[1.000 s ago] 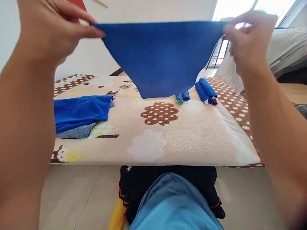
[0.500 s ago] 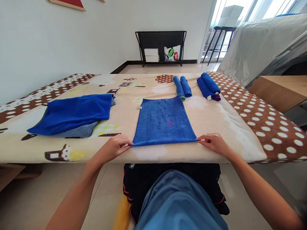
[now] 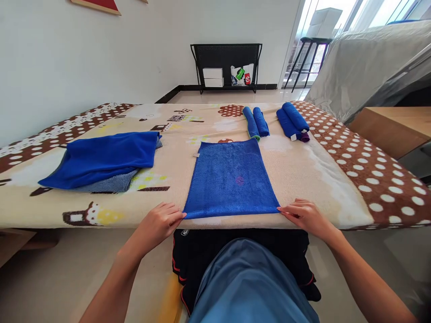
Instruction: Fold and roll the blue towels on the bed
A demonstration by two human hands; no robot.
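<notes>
A blue towel lies spread flat on the patterned blanket, with a small purple mark on its surface and a white tag at its far left corner. My left hand pinches the towel's near left corner. At the near right corner, my right hand grips it between thumb and fingers. The near edge is pulled straight between both hands, close to the bed's front edge.
A loose pile of blue cloths lies at the left. Rolled blue towels rest behind the spread one, and more rolls sit farther right. Beyond the bed stands a black metal shelf. A wooden table is at the right.
Both hands have drawn the towel towards me. Its near edge is closer to the bed's front edge, and its far edge has slid back from the rolled towels.
</notes>
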